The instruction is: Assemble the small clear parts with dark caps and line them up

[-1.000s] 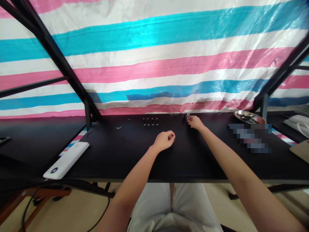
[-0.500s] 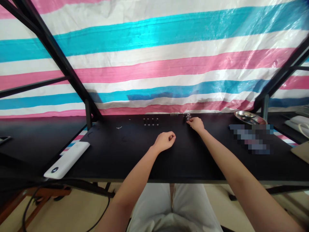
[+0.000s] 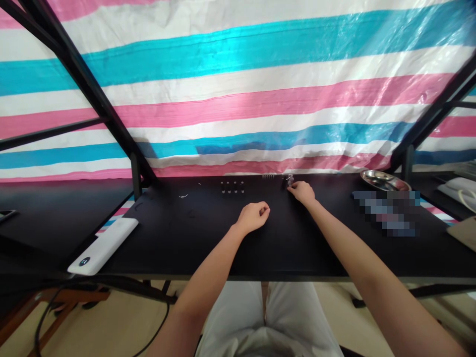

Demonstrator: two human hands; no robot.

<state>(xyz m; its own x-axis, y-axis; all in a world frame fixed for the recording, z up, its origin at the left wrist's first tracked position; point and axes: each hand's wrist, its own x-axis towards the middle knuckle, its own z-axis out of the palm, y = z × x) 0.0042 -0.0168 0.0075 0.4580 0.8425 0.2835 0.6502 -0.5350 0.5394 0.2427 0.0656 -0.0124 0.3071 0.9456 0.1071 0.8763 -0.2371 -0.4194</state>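
My right hand (image 3: pixel 303 192) reaches to the far side of the black table, its fingertips pinched at a small cluster of clear and metallic bits (image 3: pixel 290 180). What the fingertips grip is too small to name. Nearer and to the left, my left hand (image 3: pixel 254 216) rests over the table with curled fingers; anything inside them is hidden. Beyond it stand several small dark cylinders with light ends (image 3: pixel 235 187), lined up in a row. A row of tiny screw-like metal pieces (image 3: pixel 268 176) lies along the back edge, left of the cluster.
A shiny metal dish (image 3: pixel 385 181) sits at the back right, beside a pixelated patch. On the left lies a white power bank (image 3: pixel 106 248). Thin white scraps (image 3: pixel 183 196) lie on the black tabletop (image 3: pixel 167 238). Black frame bars and a striped sheet (image 3: pixel 260 104) rise behind.
Both hands stay in nearly the same place. The fingers of my right hand shift very slightly at the small cluster.
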